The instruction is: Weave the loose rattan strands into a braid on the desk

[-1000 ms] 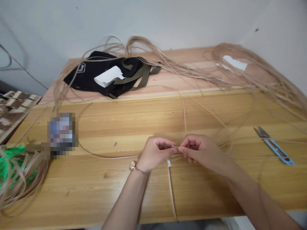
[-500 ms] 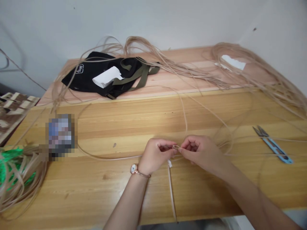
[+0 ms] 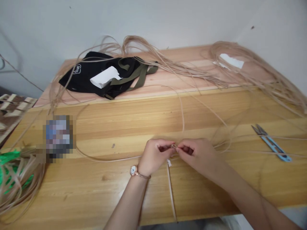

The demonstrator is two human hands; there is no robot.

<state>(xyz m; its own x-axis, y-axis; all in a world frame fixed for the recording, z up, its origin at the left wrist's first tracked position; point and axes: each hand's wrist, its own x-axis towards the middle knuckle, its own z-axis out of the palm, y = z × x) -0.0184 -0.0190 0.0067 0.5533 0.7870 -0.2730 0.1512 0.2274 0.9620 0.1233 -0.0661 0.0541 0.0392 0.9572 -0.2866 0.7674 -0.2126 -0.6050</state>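
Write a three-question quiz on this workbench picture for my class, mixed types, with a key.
1. True or false: the left hand and right hand both pinch the same tan strip.
2. The blue snips lie: A in the right hand; B on the table, right of the hands; C on the wall.
3. Fill in: the wristwatch is on the ___ wrist.
Key: 1 true; 2 B; 3 left.

Looks like a home craft workspace: wood table (image 3: 148, 188) w/ loose cane strands (image 3: 168, 65) along far edge, thread snips (image 3: 272, 143) near right edge.
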